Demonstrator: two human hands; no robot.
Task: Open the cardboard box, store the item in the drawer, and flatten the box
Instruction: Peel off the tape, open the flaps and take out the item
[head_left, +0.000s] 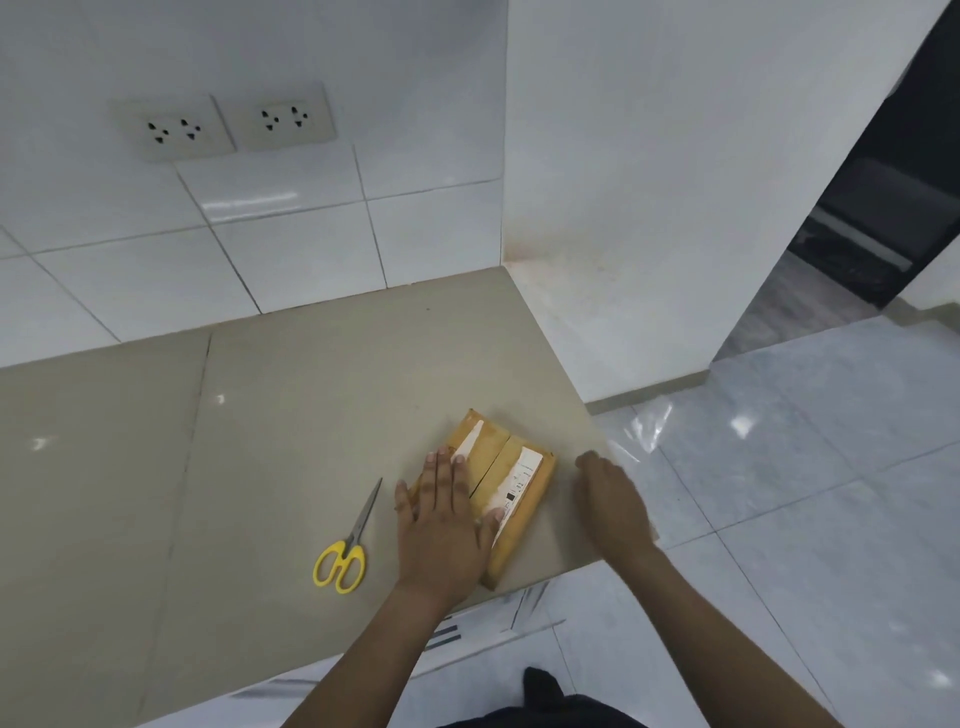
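Observation:
A small brown cardboard box (506, 470) with white label strips lies on the beige counter (291, 415), close to its front right corner. My left hand (441, 525) rests flat on the box's left half, fingers spread, thumb on its top. My right hand (613, 499) hovers just right of the box near the counter edge, fingers loosely curled, holding nothing. The box flaps look closed, with a seam down the middle.
Scissors with yellow handles (345, 545) lie on the counter left of the box, blades pointing away from me. A tiled wall with two sockets (223, 124) stands behind. A white wall bounds the counter's right side; tiled floor (779, 493) lies beyond the edge.

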